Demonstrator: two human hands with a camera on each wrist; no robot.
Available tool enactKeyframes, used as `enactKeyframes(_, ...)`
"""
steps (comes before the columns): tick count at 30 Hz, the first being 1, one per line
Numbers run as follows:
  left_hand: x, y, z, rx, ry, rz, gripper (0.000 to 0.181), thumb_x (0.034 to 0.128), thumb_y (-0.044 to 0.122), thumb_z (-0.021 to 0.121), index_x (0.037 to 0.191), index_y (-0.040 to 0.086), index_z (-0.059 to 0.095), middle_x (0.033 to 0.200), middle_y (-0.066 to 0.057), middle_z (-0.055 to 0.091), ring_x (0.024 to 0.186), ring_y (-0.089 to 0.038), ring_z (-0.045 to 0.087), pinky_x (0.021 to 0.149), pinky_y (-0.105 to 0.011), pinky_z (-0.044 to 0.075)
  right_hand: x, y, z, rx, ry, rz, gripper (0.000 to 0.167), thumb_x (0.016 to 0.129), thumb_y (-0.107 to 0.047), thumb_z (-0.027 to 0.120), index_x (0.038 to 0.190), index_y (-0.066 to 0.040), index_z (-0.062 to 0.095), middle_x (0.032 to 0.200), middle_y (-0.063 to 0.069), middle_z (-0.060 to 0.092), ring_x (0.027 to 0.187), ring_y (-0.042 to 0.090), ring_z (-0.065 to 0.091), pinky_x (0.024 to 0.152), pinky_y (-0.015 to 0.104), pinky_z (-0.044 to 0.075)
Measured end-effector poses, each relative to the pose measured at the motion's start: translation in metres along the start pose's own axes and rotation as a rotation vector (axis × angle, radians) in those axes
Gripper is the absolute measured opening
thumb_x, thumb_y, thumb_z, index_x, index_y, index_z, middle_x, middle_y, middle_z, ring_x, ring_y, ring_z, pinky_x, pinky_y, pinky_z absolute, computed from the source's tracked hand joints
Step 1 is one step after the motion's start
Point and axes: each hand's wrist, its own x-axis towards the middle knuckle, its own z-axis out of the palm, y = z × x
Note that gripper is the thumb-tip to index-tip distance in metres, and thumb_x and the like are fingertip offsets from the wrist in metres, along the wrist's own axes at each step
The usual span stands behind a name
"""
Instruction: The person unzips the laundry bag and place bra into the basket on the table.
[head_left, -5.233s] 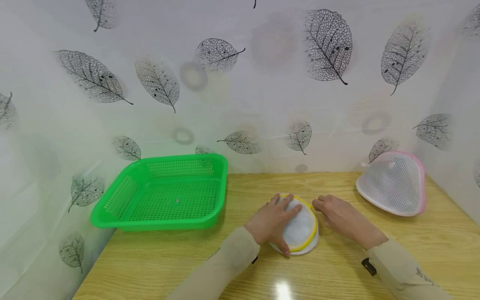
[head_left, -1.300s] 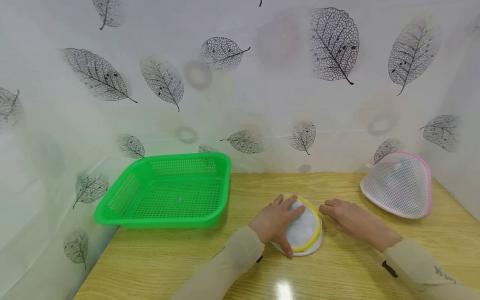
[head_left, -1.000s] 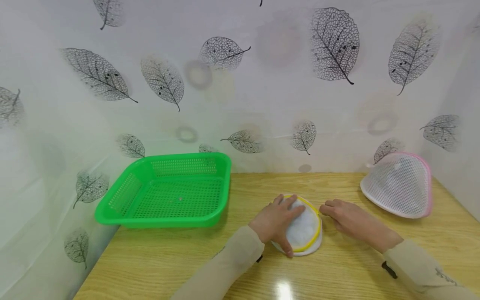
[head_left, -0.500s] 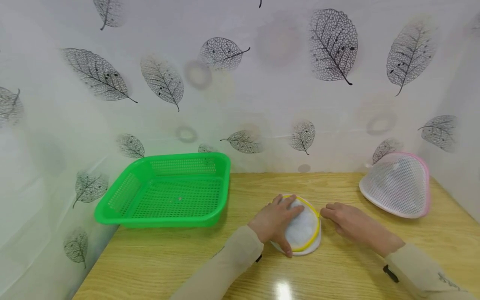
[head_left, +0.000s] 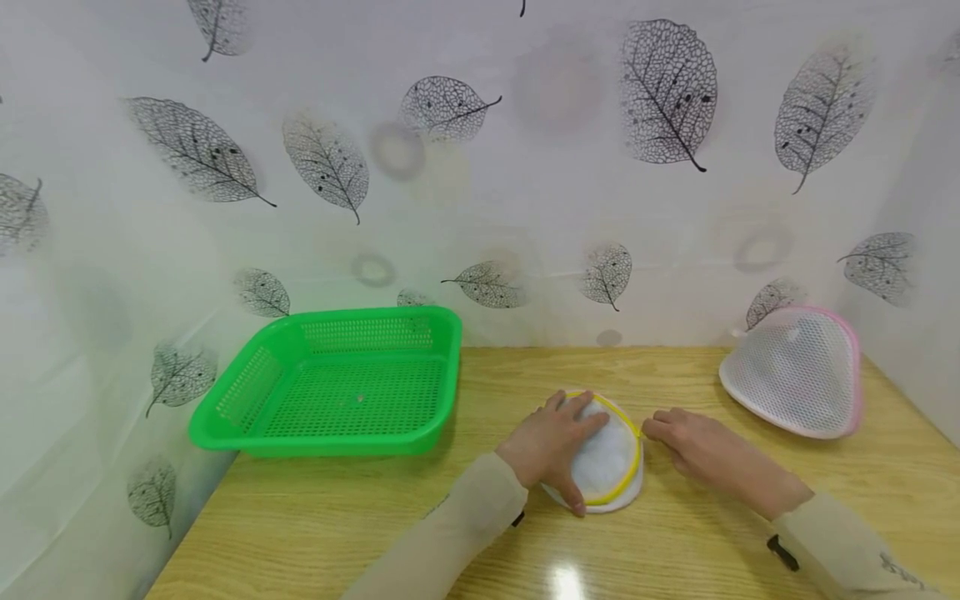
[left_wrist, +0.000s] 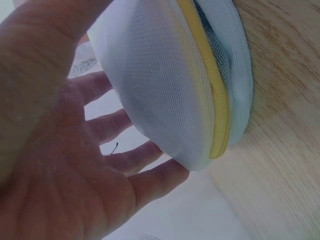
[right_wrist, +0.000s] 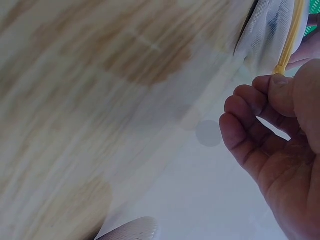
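A round white mesh bag (head_left: 603,458) with a yellow zipper band lies on the wooden table. My left hand (head_left: 551,446) rests across its left side with fingers spread; in the left wrist view the fingertips of that hand (left_wrist: 95,145) touch the mesh bag (left_wrist: 155,80). At the bag's right edge, my right hand (head_left: 690,442) pinches the end of the yellow zipper (right_wrist: 281,66). The right wrist view shows the thumb and index finger of this hand (right_wrist: 280,135) together on it, the other fingers curled.
A green perforated basket (head_left: 322,446) stands on the left of the table (head_left: 480,542). At the back right lies another white mesh bag (head_left: 795,375) with a pink edge. Behind the table hangs a white curtain (head_left: 540,200) printed with leaves.
Compared with about a second ago, my right hand has shifted slightly down and toward me along the bag's right edge. My left hand has stayed in place on the bag.
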Motion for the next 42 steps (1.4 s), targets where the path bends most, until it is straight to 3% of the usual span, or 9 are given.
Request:
enactKeyframes(8,0.001,0.001,0.001,0.000,0.001,-0.006,0.121,0.0561,0.060,0.096,0.158,0.031,0.037,0.169,-0.004,0.027,0.151,-0.038,0.034,0.115,-0.040,0.045,-0.002,-0.004,-0.004,-0.009,-0.022,0.017,0.034,0.072,0.013,0.071,0.093,-0.012,0.062,0.082,-0.007,0.056,0.069,0.007,0.054,0.059,0.025,0.052)
enactKeyframes(18,0.008,-0.002,-0.001,-0.037,-0.019,-0.049,0.122,0.0576,0.060,0.095,0.160,0.030,0.034,0.170,-0.004,0.025,0.153,-0.038,0.032,0.116,-0.042,0.044,0.008,0.000,-0.003,0.014,-0.054,0.057,0.027,0.079,0.009,0.071,0.089,-0.014,0.060,0.077,-0.008,0.056,0.068,0.008,0.055,0.058,0.026,0.050)
enactKeyframes(27,0.018,-0.007,-0.004,-0.091,-0.035,-0.093,0.120,0.0607,0.057,0.095,0.160,0.031,0.034,0.171,-0.003,0.023,0.155,-0.037,0.029,0.116,-0.045,0.045,0.023,0.008,-0.003,0.053,-0.086,0.089,0.028,0.075,0.012,0.067,0.086,-0.012,0.060,0.075,-0.005,0.058,0.065,0.006,0.053,0.057,0.025,0.048)
enactKeyframes(42,0.017,-0.007,-0.004,-0.086,-0.037,-0.092,0.119,0.0612,0.058,0.094,0.160,0.031,0.034,0.171,-0.002,0.022,0.156,-0.037,0.027,0.115,-0.043,0.045,0.023,0.011,-0.002,0.044,-0.078,0.086,0.029,0.073,0.012,0.067,0.084,-0.013,0.059,0.074,-0.006,0.055,0.064,0.004,0.048,0.056,0.024,0.045)
